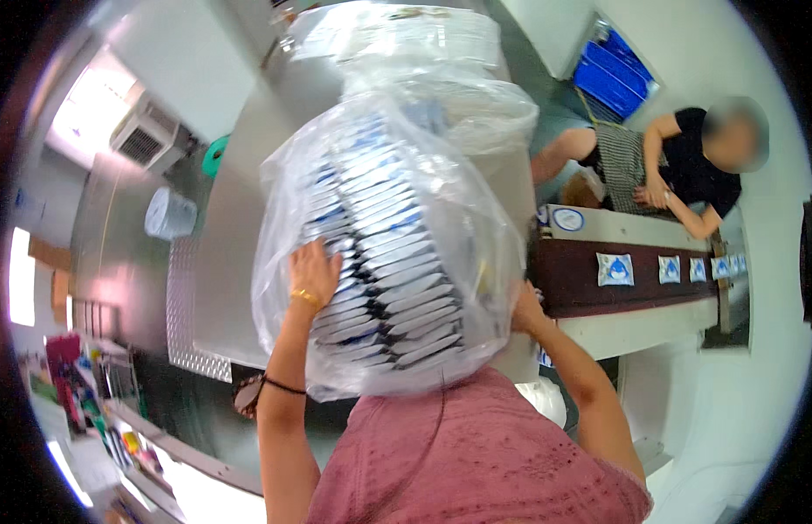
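A large clear plastic bag [489,227] lies on the metal table before me, its mouth spread wide. Inside it, two long rows of small white-and-blue packets [397,253] stand packed on edge, one against another. My left hand [314,275] reaches in over the bag's left side and lies on the left row, fingers extended and apart. At the right side of the bag, my right hand [526,307] touches the plastic; its fingertips are mostly hidden, so its grip does not show.
To the right, a dark red conveyor belt [567,297] carries several packets [615,270] in a line. A seated person [637,166] is beyond it. More filled plastic bags [406,39] lie at the table's far end. A white bucket [170,214] stands left of the metal table [231,253].
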Demonstrator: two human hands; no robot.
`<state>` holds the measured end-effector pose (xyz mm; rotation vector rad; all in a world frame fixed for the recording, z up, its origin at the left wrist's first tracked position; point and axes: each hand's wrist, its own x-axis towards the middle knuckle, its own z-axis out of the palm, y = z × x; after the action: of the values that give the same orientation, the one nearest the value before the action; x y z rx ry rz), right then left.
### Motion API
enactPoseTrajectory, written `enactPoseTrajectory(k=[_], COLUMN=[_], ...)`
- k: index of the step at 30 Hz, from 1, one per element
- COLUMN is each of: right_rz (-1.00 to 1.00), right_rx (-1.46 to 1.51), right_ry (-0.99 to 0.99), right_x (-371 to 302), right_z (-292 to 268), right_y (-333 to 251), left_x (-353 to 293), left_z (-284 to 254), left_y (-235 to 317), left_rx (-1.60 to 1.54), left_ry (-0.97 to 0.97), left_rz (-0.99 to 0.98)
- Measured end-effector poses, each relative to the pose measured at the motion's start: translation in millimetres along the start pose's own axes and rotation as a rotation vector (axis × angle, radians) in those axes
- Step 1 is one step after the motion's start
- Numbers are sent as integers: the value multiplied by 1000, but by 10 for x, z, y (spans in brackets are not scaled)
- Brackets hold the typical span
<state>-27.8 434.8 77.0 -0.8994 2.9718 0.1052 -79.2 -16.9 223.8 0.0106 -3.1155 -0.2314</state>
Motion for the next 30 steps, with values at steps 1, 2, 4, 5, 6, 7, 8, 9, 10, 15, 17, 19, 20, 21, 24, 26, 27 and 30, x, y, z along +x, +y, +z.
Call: enactPoseTrajectory(k=[1, 2, 4, 5, 6, 7, 8, 9, 10, 15, 17, 19, 20, 21, 24, 26, 27, 30], right_rz=[49, 108, 550, 774, 840, 911, 932, 966, 905, 527, 97, -177, -123, -167, -239, -352, -417, -452], right_rx=[121, 234, 578, 749, 834, 915, 1135, 1350, 1479, 1368, 915, 698, 976, 805, 528, 225, 78, 227], right_ry=[-215, -434, -382, -349, -215, -78, 57, 202, 359, 376, 413, 456, 239, 379, 218, 64, -20, -2], right_x=[-63, -124, -317, -380, -395, -452, -485, -518, -461, 497, 1374, 2116, 2439, 2794, 3458, 3596, 3602, 3523], right_z=[10, -16, -95, -161, -326, -493, -562, -622, -825, -1864, -2630, -3113, -3083, -2816, -2481, -1943, -1864, -1715], right_y=[-155, -271, -338, -307, -206, -79, 148, 409, 606, 766, -89, -959, -1193, -1378, -1904, -2038, -2132, -2007], left_x=[0, 19, 28, 44, 100, 173, 222, 264, 290, 549, 587, 617, 622, 630, 676, 685, 621, 620], left_z=[59, 26, -2, -51, -120, -149, 141, 138, 112, 279, 568, 672, 461, 300, 497, 502, 505, 444], left_y=[-36, -22, -72, -153, -214, -271, -566, -587, -568, -769, -975, -1094, -903, -819, -1002, -1039, -1095, -1148], left_rx=[-8, 16, 18, -12, -49, -92, -178, -298, -413, -875, -1204, -1316, -1390, -1458, -1630, -1534, -1381, -1118], left_ry=[35, -20, -15, -74, -133, -194, -72, -68, -58, -297, -192, -185, -210, -225, 5, 242, 382, 463], left_rz=[1, 2, 78, 86, 93, 106, 138, 149, 157, -48, -227, -470, -605, -745, -784, -768, -731, -627])
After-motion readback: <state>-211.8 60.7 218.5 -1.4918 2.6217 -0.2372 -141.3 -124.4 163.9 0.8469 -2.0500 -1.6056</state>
